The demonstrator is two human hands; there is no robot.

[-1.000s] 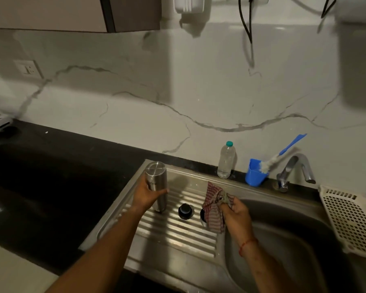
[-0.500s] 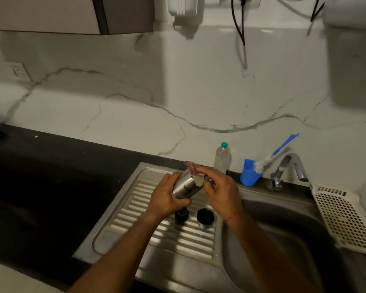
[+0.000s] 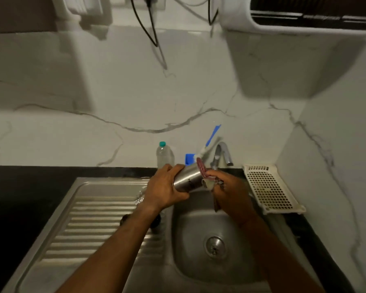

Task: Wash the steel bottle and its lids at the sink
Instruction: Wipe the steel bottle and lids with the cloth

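Hands meet in the air above the back left corner of the sink (image 3: 190, 269). Our left hand (image 3: 165, 188) wraps the low end of the bottle (image 3: 188, 179), fingers over the top and thumb underneath, a full grip. Our right hand (image 3: 228, 192) is curled round a red-striped cloth (image 3: 201, 169) and presses it against the bottle's other end. A tail of the cloth hangs down below the palm.

We hold the bottle tilted. Its long axis runs from lower left to upper right, and the high end points toward the tap (image 3: 221, 153). Cloth covers that end and our left palm buries the low one, so we cannot tell which is the mouth. Dark lettering on the steel is too small to read.

Below, our left forearm crosses the drainboard (image 3: 89, 220) and hides most of the two dark lids (image 3: 124, 219). Only an edge of each shows, one on either side of the arm. A shiny patch (image 3: 140, 198) beside the left wrist is too blurred for us to name.

Behind the hands a plastic bottle (image 3: 164, 154) stands at the wall. Just right of it is a blue cup (image 3: 189, 159), half hidden by the bottle, with a brush (image 3: 211, 136) leaning out. A white basket (image 3: 268, 187) lies on the counter (image 3: 313, 235), right of the sink.
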